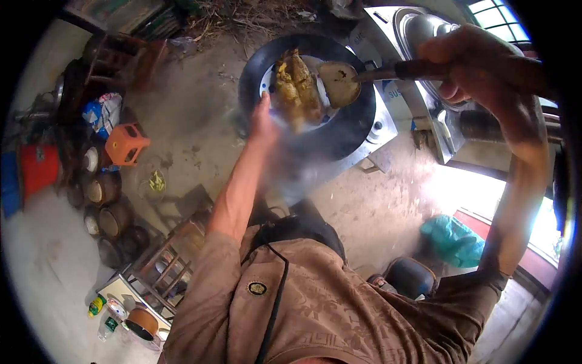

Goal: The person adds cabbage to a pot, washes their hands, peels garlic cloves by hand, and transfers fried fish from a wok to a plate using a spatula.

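My left hand (262,124) grips the near-left rim of a white plate with blue marks (265,82), thumb over the edge. Golden-brown cooked food (297,91), possibly fish, lies in long pieces on the plate. The plate is over a large dark wok (357,130), with steam blurring its near side. My right hand (464,67) is closed around the long handle of a wok spatula (341,85). The spatula's broad, worn metal blade is at the plate's right side, close to the food; whether it touches the food I cannot tell.
A metal stove (388,118) supports the wok, with a lidded silver pot (418,27) on its far right. An orange stool (127,144), several jars (115,219) and a wooden chair (163,270) stand left. A green bag (454,241) lies right.
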Tool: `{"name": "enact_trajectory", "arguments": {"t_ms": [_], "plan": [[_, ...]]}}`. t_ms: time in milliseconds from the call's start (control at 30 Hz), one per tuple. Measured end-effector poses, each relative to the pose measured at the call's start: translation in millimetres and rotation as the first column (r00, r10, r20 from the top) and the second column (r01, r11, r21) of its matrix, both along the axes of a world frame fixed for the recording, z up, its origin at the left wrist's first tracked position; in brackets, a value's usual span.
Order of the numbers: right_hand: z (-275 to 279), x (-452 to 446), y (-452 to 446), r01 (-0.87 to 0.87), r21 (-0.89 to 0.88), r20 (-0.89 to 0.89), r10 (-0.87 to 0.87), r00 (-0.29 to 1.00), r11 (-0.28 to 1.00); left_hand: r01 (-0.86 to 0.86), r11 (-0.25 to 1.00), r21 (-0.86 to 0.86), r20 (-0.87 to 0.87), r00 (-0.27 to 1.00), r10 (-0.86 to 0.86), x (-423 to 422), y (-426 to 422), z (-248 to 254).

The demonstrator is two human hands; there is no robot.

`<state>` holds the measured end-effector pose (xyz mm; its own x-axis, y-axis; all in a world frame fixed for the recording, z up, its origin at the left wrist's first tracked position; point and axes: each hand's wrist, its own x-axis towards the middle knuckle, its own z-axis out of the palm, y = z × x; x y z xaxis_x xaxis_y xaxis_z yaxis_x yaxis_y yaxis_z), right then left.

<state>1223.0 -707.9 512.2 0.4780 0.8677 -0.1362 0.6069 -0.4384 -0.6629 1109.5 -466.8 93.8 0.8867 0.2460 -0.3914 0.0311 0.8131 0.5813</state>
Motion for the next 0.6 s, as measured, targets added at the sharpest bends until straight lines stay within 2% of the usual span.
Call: {"name": "enact_trajectory", "arguments": {"t_ms": [100,133,200,267,300,333,367,433,500,533,567,600], "plan": [[6,5,-19,-0.153,0.011,0.197,0.147,0.969,0.988,-0.052,0.998,-0.032,-0.01,0.999,0.052,3,-3,1],[6,23,-59,-0.126,-0.093,0.342,0.15,0.927,0.988,-0.069,0.996,-0.049,-0.036,0.997,0.067,3,-3,0],[5,28,-79,-0.082,-0.187,0.475,0.163,0.865,0.979,-0.13,0.991,-0.017,-0.036,0.991,0.13,3,-3,-2],[8,1,-48,0.194,0.106,0.256,-0.215,0.942,0.975,-0.1,0.995,0.013,-0.093,0.991,0.101,-6,8,-3],[9,-10,-34,0.351,0.222,0.106,-0.38,0.919,0.91,-0.127,0.991,0.04,-0.059,0.99,0.129,-7,13,-10],[9,-13,-30,0.505,0.309,-0.061,-0.513,0.856,0.806,-0.135,0.99,0.044,-0.103,0.985,0.138,-15,15,13],[1,-6,-34,0.509,0.308,-0.065,-0.516,0.854,0.804,-0.161,0.983,0.089,-0.115,0.978,0.171,-22,18,19],[-45,32,-49,0.298,0.258,-0.023,-0.302,0.953,0.919,-0.203,0.969,0.14,-0.111,0.969,0.219,-35,27,21],[-105,67,-63,0.065,0.197,-0.019,-0.062,0.998,0.978,-0.224,0.953,0.205,-0.156,0.954,0.258,-55,31,21],[-132,76,-56,0.036,0.221,-0.063,-0.022,0.998,0.975,-0.275,0.936,0.219,-0.243,0.914,0.325,-66,28,29],[-190,107,-58,0.089,0.429,-0.266,0.031,0.963,0.899,-0.307,0.918,0.25,-0.294,0.879,0.374,-72,25,37],[-201,111,-49,0.095,0.211,-0.09,-0.078,0.993,0.973,-0.335,0.9,0.277,-0.347,0.839,0.419,-80,20,41]]}}
